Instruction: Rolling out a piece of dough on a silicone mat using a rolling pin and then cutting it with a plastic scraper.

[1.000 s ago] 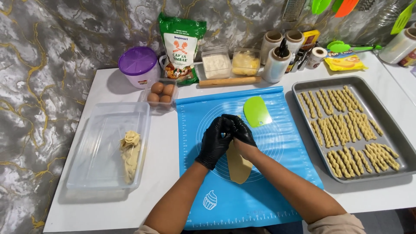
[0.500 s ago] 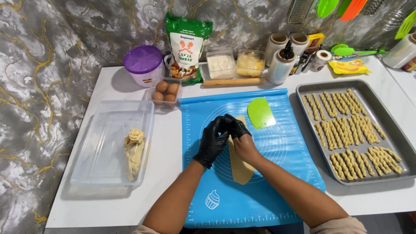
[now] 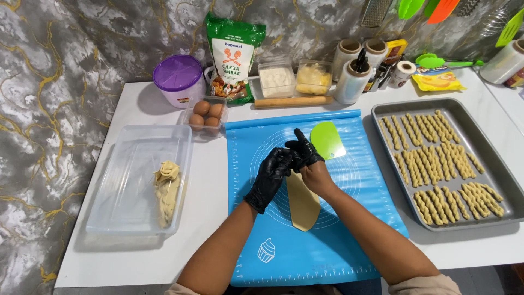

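Both hands met at the centre of the frame, over a blue mat (image 3: 327,218) spread on the white counter (image 3: 136,262). Left hand (image 3: 271,177) in a black glove, fingers curled narrow at the near end of a flat dough strip (image 3: 303,202); right hand (image 3: 305,155) also gloved, index finger raised, the other fingers pressed against the left. Cannot tell whether either grip actually pinched the dough or only touched it, since the fingertips hid one another. Strip lay lengthwise on the mat, just below the hands, probably kept there because the mat gave a clean non-stick surface. Green scraper (image 3: 327,140) rested on the mat just right of the hands, seemingly within easy reach.

At the left of the frame, a clear tub (image 3: 109,218) with one pale lump of dough (image 3: 167,191) against its right wall. Above it, a small clear box holding brown eggs (image 3: 207,113), and a purple-lidded tub (image 3: 178,76). At upper centre, a green flour bag (image 3: 233,54), then two clear boxes, one with white powder (image 3: 277,81), one with yellow pieces (image 3: 314,77), and a rolling pin (image 3: 293,101) lying before them. At the right, a grey tray (image 3: 507,180) filled with rows of twisted dough sticks (image 3: 436,164), set apart from each other, likely spaced for baking
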